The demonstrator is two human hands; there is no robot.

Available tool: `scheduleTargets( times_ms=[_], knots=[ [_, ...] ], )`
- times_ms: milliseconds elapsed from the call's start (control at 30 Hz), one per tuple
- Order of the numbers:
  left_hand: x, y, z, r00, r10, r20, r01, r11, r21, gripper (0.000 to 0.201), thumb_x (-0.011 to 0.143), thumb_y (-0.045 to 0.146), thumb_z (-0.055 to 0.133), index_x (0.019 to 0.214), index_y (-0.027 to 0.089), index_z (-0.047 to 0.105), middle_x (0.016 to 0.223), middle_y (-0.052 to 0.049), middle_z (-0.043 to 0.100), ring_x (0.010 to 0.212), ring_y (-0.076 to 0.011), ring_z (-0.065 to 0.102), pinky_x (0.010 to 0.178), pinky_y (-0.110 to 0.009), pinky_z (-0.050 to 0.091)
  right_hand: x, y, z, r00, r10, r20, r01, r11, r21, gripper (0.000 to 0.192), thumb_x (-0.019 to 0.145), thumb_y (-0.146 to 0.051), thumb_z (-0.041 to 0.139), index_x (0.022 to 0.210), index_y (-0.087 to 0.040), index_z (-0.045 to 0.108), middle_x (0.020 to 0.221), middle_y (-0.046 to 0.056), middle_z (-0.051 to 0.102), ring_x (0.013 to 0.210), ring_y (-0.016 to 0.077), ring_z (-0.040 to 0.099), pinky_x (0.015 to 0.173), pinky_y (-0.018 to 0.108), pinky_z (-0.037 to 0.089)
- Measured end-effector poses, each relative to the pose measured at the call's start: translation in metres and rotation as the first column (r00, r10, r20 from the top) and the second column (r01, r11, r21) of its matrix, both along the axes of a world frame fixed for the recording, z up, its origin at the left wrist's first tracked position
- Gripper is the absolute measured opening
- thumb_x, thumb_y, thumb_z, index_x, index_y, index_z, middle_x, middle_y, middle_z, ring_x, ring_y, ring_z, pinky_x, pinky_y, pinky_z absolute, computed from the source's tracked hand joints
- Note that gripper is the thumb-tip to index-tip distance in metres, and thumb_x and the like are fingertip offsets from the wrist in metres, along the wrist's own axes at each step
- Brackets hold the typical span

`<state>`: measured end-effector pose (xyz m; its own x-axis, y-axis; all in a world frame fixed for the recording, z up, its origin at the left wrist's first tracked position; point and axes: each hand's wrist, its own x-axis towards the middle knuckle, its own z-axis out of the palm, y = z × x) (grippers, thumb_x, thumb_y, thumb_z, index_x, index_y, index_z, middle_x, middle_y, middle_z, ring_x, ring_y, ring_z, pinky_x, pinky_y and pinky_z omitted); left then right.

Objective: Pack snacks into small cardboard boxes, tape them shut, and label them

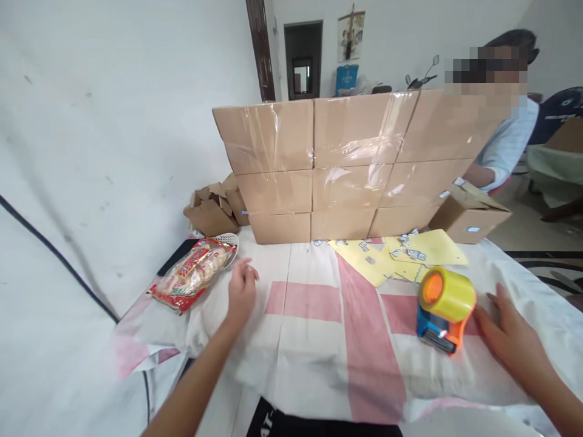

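My left hand (242, 290) is over the left of the table, its fingers loosely curled, slightly apart, with nothing in them. To its left lies a red and clear snack bag (195, 270), partly over a white plastic basket (230, 241). On the right, my right hand (512, 334) is beside a tape dispenser (439, 331), fingers spread and not wrapped round it. The dispenser is blue and orange and carries a wide yellow tape roll (453, 294). In front of both hands stand stacked cardboard boxes (350, 133) in rows, with shiny clear tape across their faces.
Yellow sheets (430, 247) with small label scraps lie before the boxes. A smaller carton (478, 218) stands at the right end, and opened cartons (209, 209) are at the left by the wall. Behind the stack, a person in a light sleeve (512, 142) is at the right.
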<state>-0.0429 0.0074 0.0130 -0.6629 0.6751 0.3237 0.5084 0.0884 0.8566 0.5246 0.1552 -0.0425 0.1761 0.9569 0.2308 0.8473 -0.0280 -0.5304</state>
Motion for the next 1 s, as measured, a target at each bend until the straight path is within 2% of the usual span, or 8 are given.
scheduleTargets(
  times_ms=[133,200,267,400,667,767,867,1000],
  knots=[
    [-0.104,0.048,0.060,0.979,0.068,-0.193,-0.084,0.993,-0.078,0.048,0.088,0.033,0.063,0.133,0.018,0.057,0.099,-0.009,0.069,0.091,-0.0247,0.063,0.091,-0.041,0.047,-0.008,-0.008,-0.009,0.972,-0.040,0.231,0.015,0.994,0.106,0.101,0.083,-0.065,0.042,0.163,-0.005,0.027,0.147,0.035,0.050,0.137,0.0508,0.049,0.101,0.064,0.043],
    [-0.149,0.068,0.086,0.907,0.140,-0.396,-0.283,0.902,-0.328,0.061,0.086,0.030,0.066,0.142,0.014,0.050,0.100,-0.013,0.071,0.099,-0.0315,0.066,0.093,-0.049,0.047,-0.010,-0.005,-0.010,0.958,-0.054,0.282,0.014,0.989,0.144,0.100,0.082,-0.064,0.040,0.161,-0.003,0.031,0.142,0.036,0.054,0.133,0.0516,0.052,0.099,0.063,0.044],
    [-0.178,0.081,0.106,0.887,0.169,-0.429,-0.351,0.852,-0.390,0.057,0.082,0.025,0.068,0.135,0.007,0.055,0.109,-0.021,0.071,0.105,-0.0358,0.066,0.092,-0.053,0.048,-0.008,-0.002,-0.012,0.953,-0.065,0.296,0.018,0.988,0.157,0.101,0.081,-0.064,0.040,0.159,-0.001,0.033,0.138,0.037,0.057,0.129,0.0517,0.055,0.097,0.063,0.045],
    [-0.193,0.081,0.128,0.898,0.172,-0.405,-0.319,0.889,-0.329,0.038,0.090,0.033,0.056,0.106,-0.001,0.063,0.115,-0.018,0.070,0.113,-0.0336,0.064,0.091,-0.046,0.048,-0.003,0.000,-0.018,0.961,-0.050,0.274,0.005,0.987,0.160,0.101,0.077,-0.062,0.043,0.161,-0.006,0.032,0.137,0.034,0.059,0.128,0.0515,0.056,0.094,0.065,0.043],
    [-0.192,0.026,0.169,0.806,0.469,-0.361,-0.461,0.880,0.113,0.040,0.095,0.038,0.048,0.114,0.006,0.061,0.116,-0.013,0.072,0.117,-0.0318,0.066,0.102,-0.051,0.048,-0.012,-0.012,0.007,0.977,-0.214,0.020,0.209,0.967,0.148,0.096,0.077,-0.061,0.052,0.159,-0.013,0.037,0.118,0.029,0.071,0.133,0.0518,0.048,0.101,0.068,0.028],
    [-0.179,-0.022,0.167,0.805,0.508,-0.306,-0.436,0.857,0.276,0.035,0.091,0.039,0.053,0.113,0.015,0.062,0.118,-0.014,0.072,0.115,-0.0297,0.068,0.100,-0.049,0.052,-0.025,-0.033,0.023,0.944,-0.296,-0.145,0.327,0.897,0.297,0.072,0.081,-0.053,0.051,0.142,-0.016,0.060,0.126,0.028,0.068,0.133,0.0479,0.050,0.110,0.065,0.027],
    [-0.150,-0.080,0.139,0.844,0.463,-0.272,-0.307,0.832,0.463,0.026,0.083,0.040,0.063,0.102,0.023,0.062,0.123,-0.012,0.069,0.123,-0.0313,0.064,0.108,-0.053,0.049,-0.052,-0.070,0.036,0.923,-0.290,-0.252,0.378,0.806,0.455,0.051,0.083,-0.045,0.052,0.123,-0.019,0.070,0.133,0.026,0.064,0.131,0.0461,0.053,0.116,0.064,0.029],
    [-0.096,-0.135,0.079,0.886,0.401,-0.233,-0.247,0.834,0.494,0.034,0.068,0.042,0.071,0.094,0.021,0.060,0.107,-0.010,0.068,0.115,-0.0366,0.065,0.106,-0.061,0.049,-0.110,-0.127,0.045,0.977,0.022,-0.211,0.111,0.793,0.599,0.038,0.085,-0.041,0.060,0.116,-0.022,0.066,0.114,0.021,0.067,0.119,0.0434,0.060,0.108,0.065,0.041]
  ],
)
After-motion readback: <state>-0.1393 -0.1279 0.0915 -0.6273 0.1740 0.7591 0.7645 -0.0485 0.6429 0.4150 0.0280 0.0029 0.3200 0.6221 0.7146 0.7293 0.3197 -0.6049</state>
